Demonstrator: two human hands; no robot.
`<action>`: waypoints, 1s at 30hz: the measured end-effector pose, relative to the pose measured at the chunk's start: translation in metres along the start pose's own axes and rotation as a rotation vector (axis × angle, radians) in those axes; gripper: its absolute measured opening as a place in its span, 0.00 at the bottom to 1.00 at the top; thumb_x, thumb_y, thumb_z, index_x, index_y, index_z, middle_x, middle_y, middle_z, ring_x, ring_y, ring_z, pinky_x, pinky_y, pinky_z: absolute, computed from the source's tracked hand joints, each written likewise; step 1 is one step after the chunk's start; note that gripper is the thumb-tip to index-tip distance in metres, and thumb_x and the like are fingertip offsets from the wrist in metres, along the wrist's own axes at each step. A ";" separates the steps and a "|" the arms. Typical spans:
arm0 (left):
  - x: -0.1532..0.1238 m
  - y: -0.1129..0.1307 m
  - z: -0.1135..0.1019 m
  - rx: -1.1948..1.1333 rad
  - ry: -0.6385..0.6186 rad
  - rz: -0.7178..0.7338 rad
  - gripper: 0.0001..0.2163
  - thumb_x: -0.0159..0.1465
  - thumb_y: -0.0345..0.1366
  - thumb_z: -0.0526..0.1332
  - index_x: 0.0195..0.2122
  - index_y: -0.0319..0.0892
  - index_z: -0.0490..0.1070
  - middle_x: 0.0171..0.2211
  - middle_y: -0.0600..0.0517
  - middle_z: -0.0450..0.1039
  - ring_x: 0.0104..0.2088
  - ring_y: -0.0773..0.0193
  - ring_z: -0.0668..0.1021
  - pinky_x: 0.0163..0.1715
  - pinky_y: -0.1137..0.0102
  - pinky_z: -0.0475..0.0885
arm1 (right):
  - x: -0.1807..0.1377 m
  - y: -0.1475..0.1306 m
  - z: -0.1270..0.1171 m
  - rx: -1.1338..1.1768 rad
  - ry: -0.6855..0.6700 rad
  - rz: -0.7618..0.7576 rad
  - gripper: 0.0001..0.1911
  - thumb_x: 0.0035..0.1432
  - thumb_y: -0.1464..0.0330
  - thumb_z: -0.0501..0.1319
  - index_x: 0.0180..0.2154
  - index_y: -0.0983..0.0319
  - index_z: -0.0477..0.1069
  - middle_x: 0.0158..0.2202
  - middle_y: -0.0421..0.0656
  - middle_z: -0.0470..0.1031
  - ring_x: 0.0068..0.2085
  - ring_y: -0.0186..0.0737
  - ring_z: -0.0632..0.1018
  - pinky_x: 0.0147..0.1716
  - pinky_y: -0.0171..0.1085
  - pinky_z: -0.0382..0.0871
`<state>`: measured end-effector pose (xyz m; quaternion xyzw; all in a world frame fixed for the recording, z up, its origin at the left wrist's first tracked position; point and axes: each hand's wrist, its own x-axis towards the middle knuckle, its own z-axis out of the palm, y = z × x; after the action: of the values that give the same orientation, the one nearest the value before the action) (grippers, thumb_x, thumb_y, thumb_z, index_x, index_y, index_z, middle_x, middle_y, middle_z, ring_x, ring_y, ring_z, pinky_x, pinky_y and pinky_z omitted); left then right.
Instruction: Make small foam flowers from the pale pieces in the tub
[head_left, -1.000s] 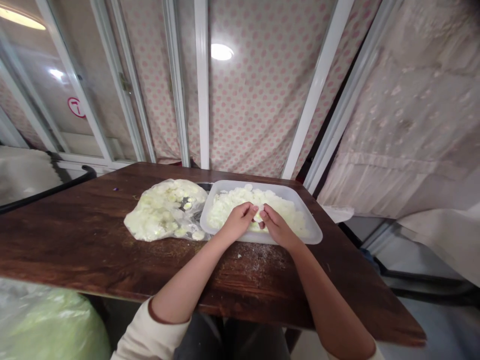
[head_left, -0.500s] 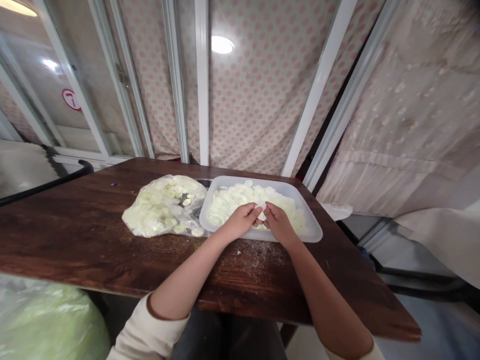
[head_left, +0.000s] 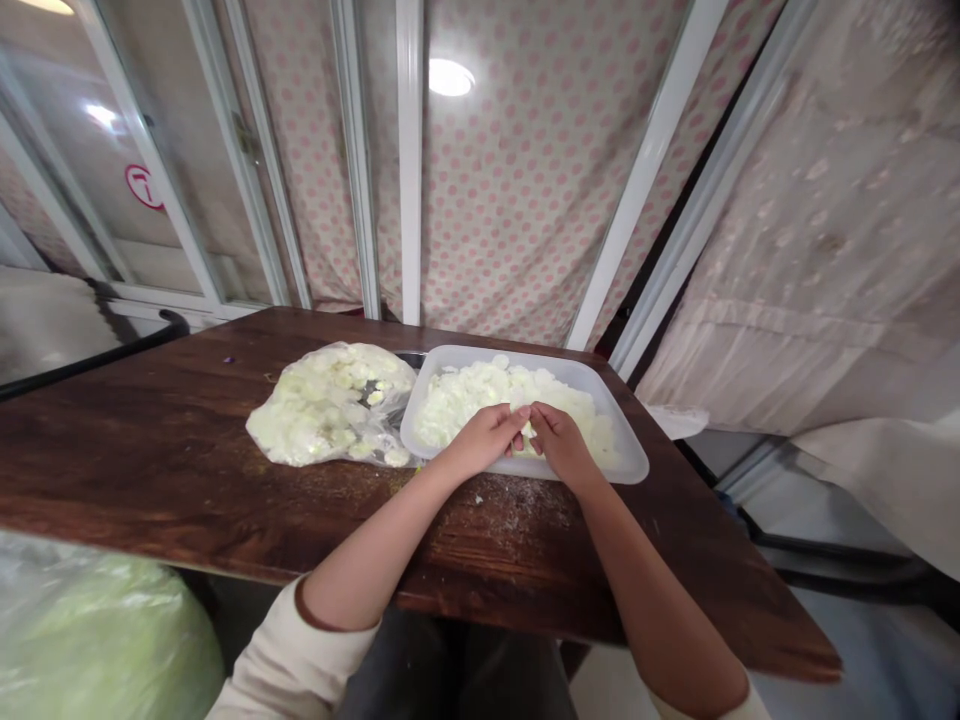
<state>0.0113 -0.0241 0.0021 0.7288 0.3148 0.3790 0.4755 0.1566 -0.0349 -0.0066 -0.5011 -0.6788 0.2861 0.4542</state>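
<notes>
My left hand (head_left: 493, 437) and my right hand (head_left: 556, 438) meet over the front part of a white plastic tub (head_left: 636, 462). Fingers and thumbs of both are closed in a pinch around a small pale piece (head_left: 529, 430), mostly hidden between them. In the tub lies a heap of thin, pale yellow-white round pieces (head_left: 480, 392), their exact kind unclear. Left of the tub, a clear plastic bag (head_left: 315, 405) holds more such pieces, some showing at its opening.
The dark wooden table (head_left: 187, 430) carries white crumbs in front of the tub. A large bag with yellow-green contents (head_left: 112, 630) stands below the table at the left. Behind the table are window frames with a dotted curtain (head_left: 510, 220).
The fingertips have drawn closer together, so less of the pale piece shows between them. The view has shifted slightly; the tub and bag stay in place.
</notes>
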 end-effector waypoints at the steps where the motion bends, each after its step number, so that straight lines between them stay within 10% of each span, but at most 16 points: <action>1: 0.000 0.000 0.000 0.021 -0.009 0.004 0.20 0.59 0.53 0.49 0.26 0.38 0.63 0.21 0.54 0.66 0.21 0.70 0.68 0.25 0.73 0.63 | 0.000 0.000 0.000 0.012 0.012 0.011 0.18 0.57 0.55 0.50 0.23 0.60 0.56 0.16 0.34 0.56 0.18 0.30 0.58 0.19 0.32 0.52; 15: 0.008 -0.008 -0.004 -0.033 0.128 -0.003 0.21 0.60 0.49 0.50 0.17 0.39 0.60 0.12 0.57 0.61 0.16 0.72 0.64 0.22 0.74 0.60 | -0.006 -0.004 0.003 -0.028 -0.159 -0.129 0.15 0.61 0.56 0.44 0.28 0.59 0.55 0.22 0.36 0.61 0.26 0.33 0.66 0.29 0.34 0.60; 30: 0.007 -0.005 0.000 -0.083 0.038 -0.028 0.16 0.61 0.46 0.49 0.28 0.38 0.65 0.19 0.55 0.66 0.18 0.72 0.66 0.22 0.74 0.62 | -0.003 -0.003 0.004 -0.144 0.101 -0.062 0.18 0.58 0.57 0.48 0.21 0.60 0.52 0.15 0.34 0.50 0.19 0.30 0.58 0.20 0.31 0.50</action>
<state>0.0143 -0.0166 -0.0006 0.6967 0.3181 0.3986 0.5045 0.1525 -0.0388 -0.0067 -0.5249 -0.6891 0.1969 0.4593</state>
